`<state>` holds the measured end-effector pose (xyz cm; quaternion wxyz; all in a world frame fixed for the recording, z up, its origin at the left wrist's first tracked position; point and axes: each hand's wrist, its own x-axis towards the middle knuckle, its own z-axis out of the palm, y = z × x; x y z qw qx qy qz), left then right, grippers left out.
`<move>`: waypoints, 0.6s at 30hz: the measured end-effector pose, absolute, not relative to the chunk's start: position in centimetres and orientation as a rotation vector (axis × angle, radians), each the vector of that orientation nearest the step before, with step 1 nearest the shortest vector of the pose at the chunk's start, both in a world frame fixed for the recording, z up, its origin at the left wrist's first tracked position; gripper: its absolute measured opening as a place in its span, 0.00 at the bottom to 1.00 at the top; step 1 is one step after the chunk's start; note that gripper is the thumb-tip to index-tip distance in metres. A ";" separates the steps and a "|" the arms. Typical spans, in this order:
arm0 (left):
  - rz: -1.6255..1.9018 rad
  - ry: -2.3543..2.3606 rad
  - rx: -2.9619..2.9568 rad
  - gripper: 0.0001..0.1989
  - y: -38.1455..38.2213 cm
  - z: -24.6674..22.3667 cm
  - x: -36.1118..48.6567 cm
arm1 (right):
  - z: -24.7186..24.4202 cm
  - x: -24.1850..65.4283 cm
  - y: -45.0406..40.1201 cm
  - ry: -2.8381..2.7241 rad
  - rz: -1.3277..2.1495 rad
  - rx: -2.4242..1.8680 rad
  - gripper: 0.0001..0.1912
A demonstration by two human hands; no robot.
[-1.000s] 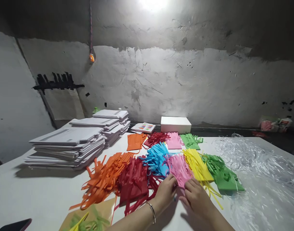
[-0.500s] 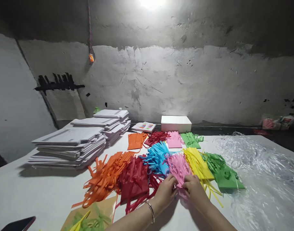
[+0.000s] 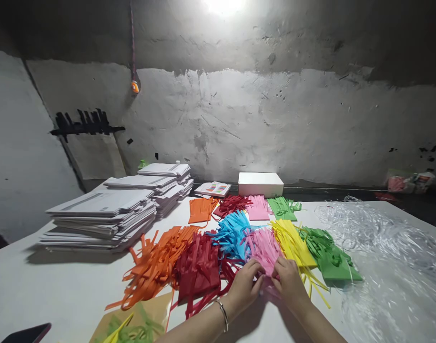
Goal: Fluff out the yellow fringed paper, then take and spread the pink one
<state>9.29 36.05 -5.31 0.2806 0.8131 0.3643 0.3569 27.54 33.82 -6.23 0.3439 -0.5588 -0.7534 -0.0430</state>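
Both hands meet at the near edge of the white table (image 3: pixel 53 286), on the near end of the pink paper strips (image 3: pixel 264 245). Left hand (image 3: pixel 244 286), bracelet on the wrist, fingers curled and pinching the pink bundle's near end; right hand (image 3: pixel 289 283) fingers bent, tips pressed on the same end, touching the left fingertips. How much paper each grips, cannot tell. Pink strips lie mid-table in a row of cut bundles: orange strips (image 3: pixel 157 267) leftmost, then red strips (image 3: pixel 198 269), blue strips (image 3: pixel 232 233), pink, yellow strips (image 3: pixel 292 243), green strips (image 3: pixel 327 259) rightmost on a green sheet. Behind them toward the far edge, a second smaller row: orange, red, pink, green bundles, just in front of a closed white box (image 3: pixel 260 184); contents not visible. Beside the box a small printed packet (image 3: pixel 213 189). Left side of the table: stacks of white sheets (image 3: pixel 103 216), three piles running to the far left corner. Right side: heap of clear plastic bags (image 3: pixel 389 252), crumpled, nothing seen inside. Near left corner: brown card (image 3: pixel 149 312) with loose green and yellow strips on it, and a dark phone (image 3: pixel 25 333) at the very edge.
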 end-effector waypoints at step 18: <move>1.011 1.116 1.807 0.06 38.6 -4.1 9.8 | -5.4 28.7 30.4 -2.372 -0.683 -0.774 0.21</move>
